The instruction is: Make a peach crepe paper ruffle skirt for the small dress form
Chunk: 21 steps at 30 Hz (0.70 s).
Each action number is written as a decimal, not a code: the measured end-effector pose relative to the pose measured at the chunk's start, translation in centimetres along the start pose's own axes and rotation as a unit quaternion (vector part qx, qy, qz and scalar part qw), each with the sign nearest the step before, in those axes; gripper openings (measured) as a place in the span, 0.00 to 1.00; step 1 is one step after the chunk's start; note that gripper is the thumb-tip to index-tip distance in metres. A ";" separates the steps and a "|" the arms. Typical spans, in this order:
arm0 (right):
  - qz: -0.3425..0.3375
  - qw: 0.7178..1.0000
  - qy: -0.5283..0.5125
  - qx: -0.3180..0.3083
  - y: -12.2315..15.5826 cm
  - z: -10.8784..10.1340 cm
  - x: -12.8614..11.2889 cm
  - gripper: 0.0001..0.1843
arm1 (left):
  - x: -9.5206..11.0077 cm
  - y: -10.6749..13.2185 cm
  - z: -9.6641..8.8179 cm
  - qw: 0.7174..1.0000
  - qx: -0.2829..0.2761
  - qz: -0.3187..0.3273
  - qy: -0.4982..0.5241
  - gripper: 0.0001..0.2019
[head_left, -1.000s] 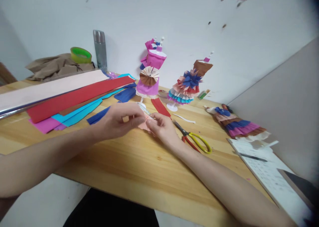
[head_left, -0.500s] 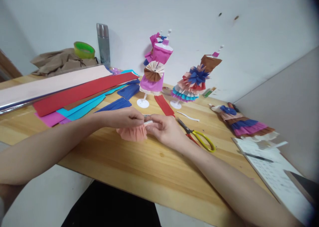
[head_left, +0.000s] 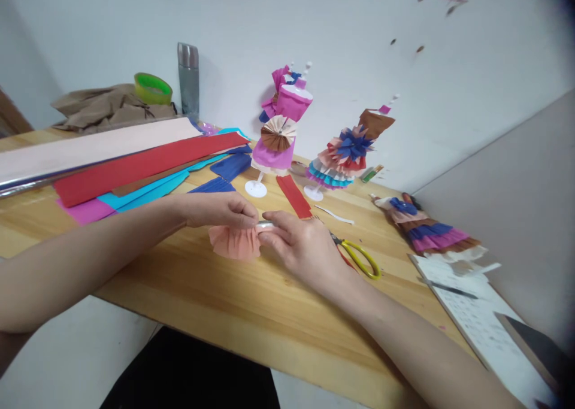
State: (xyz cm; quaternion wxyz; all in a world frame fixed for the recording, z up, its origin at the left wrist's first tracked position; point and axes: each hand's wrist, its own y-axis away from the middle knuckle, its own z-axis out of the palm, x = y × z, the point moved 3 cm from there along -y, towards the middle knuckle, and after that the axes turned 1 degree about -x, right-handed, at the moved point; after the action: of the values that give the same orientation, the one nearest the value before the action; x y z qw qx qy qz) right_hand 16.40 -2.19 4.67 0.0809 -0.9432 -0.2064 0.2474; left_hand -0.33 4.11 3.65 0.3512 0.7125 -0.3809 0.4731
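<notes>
Pleated peach paper, head view: it hangs beneath the person's fingers, nearer the worktop's front edge than its back edge. The left hand is nearly closed, thumb and fingers pinching the paper's upper edge; the right hand, partly curled, grips a silvery strip beside it. Yellow-handled scissors lie just beyond the right hand; a pink dress form stands toward the back edge.

I see salmon-pink paper near centre, a long red strip left, and what looks like a blue-magenta-brown banded dress right.
</notes>
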 end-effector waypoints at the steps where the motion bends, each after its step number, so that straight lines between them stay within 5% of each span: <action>1: 0.002 1.000 0.007 -0.025 0.0 -0.2 -0.2 0.15 | -0.1 0.0 -0.1 1.000 -0.008 0.003 -0.011 0.14; 11: -0.005 0.984 -0.096 -0.153 -0.2 -1.0 -0.4 0.27 | 0.3 -0.3 0.9 0.988 0.000 0.010 -0.156 0.12; 16: 0.016 0.975 -0.092 -0.202 -0.1 -0.3 -0.5 0.34 | 1.2 -0.2 2.4 0.949 0.085 0.035 -0.303 0.12; 21: 0.025 0.968 -0.115 -0.223 -0.1 0.0 -0.2 0.40 | -1.0 -1.0 3.2 0.929 0.199 0.087 -0.298 0.11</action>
State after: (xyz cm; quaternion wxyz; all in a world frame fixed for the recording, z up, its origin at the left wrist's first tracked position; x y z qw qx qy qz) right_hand 16.23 -2.18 4.81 -0.1618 -0.9076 -0.2408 0.3036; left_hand 1.52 2.06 1.59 0.0300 0.8398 -0.4272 0.3336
